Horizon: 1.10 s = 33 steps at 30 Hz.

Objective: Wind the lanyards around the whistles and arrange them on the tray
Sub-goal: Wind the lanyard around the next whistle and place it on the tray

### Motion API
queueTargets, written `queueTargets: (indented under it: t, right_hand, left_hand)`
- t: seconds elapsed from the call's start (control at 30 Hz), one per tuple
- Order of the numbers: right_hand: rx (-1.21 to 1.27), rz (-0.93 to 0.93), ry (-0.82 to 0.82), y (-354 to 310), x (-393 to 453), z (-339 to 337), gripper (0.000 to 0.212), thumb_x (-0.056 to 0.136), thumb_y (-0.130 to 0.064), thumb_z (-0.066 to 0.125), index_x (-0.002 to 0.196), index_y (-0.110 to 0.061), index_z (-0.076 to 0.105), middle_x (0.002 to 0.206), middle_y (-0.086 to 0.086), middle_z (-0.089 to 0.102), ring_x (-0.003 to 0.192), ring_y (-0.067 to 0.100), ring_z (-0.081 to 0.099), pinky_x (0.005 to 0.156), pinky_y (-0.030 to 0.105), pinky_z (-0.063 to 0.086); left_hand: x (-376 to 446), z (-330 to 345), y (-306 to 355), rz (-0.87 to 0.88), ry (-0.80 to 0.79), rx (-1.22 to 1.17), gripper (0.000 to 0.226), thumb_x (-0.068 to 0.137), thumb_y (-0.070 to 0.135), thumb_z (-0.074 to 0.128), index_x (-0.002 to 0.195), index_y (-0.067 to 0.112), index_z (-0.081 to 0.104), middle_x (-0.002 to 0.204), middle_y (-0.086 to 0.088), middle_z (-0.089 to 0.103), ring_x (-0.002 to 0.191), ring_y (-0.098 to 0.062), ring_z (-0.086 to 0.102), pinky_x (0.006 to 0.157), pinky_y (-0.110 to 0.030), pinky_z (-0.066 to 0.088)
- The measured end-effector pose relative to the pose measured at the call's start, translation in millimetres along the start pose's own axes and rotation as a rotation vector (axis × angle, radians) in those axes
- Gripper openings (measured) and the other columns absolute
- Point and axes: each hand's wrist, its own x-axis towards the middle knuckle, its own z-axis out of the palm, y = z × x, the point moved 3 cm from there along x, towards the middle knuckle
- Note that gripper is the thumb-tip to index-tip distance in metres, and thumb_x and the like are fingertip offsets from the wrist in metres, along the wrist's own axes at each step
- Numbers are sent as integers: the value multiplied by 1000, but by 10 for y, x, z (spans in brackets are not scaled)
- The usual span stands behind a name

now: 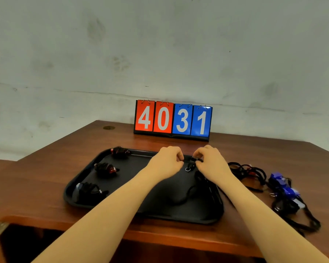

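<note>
Fingers [179,157] of both hands on black whistle [193,159] — lanyard [190,190] loose, unwound

Stained grey wall [160,44] behind brown wooden table [65,164].

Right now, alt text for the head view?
Both hands, left hand and right hand, pinch a black whistle over a black tray holding three wound whistles. Tangled lanyards lie right of it; a scoreboard reads 4031.

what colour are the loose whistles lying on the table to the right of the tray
Blue, tangled in black lanyards; the head view shows the loose whistles right of the tray.
</note>
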Motion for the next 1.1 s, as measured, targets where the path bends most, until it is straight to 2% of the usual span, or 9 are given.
queueTargets:
  t: [0.17,0.37,0.5,0.63,0.7,0.8,0.9,1.0,1.1]
  right_hand:
    - [-163,-37,-174,98,250,58,45,84,-21,58,127,-27,47,126,1,46,118,23,39,99,34,31]
    - [-118,-33,-187,226,269,171,32,87,-25,58,117,-33,53,120,0,46,116,24,37,97,36,25]
    - [-73,-81,-121,236,253,181,20,85,-28,62,104,-31,56,111,-5,50,109,19,42,92,32,24]
    - [198,-93,-56,222,233,150,21,83,-21,66,98,-32,57,101,-9,59,98,10,54,98,34,38]
    - [332,-97,20,176,235,114,24,82,-16,67,101,-28,60,104,-7,59,96,7,53,90,22,43]
    - [447,-94,73,62,279,48,26,82,-12,67,106,-23,62,109,-4,58,99,5,53,78,6,37]
    - [513,-67,104,-52,381,-16,30,81,-11,68,109,-21,61,108,-3,61,97,7,55,75,5,37]
    - [689,66,96,-114,476,-49,35,81,-10,68,114,-16,56,97,4,65,76,13,63,64,13,49]
    - [936,195,54,-136,470,19,27,83,-7,66,108,-7,56,84,9,67,55,12,63,54,19,54]
  left_hand:
    - [316,203,5,3,-106,59,25,85,18,63,108,13,57,108,-5,60,94,-17,59,88,-34,51]
    - [432,333,-54,-4,-168,82,39,80,29,69,112,13,54,107,-3,59,94,-16,58,84,-30,51]
    - [414,367,-128,7,-74,53,30,81,28,67,107,15,58,108,-2,59,95,-16,56,86,-33,50]
    - [405,287,-121,47,40,-1,23,84,24,65,106,18,61,104,2,61,91,-9,55,85,-26,48]
    - [408,225,-113,51,114,-37,24,85,23,64,109,18,60,104,3,60,88,-6,52,79,-17,42]
    - [398,134,-121,44,210,-108,26,86,23,63,112,18,60,104,6,59,90,-3,52,77,-13,39]
    - [387,61,-150,29,298,-210,23,86,21,63,109,17,61,101,7,61,90,-3,55,74,-9,39]
    - [388,7,-192,8,382,-281,19,86,20,63,105,18,61,97,9,60,84,1,54,65,-4,40]
    - [389,-23,-218,-14,400,-277,32,88,17,60,120,18,54,102,8,56,85,-1,51,67,-5,39]
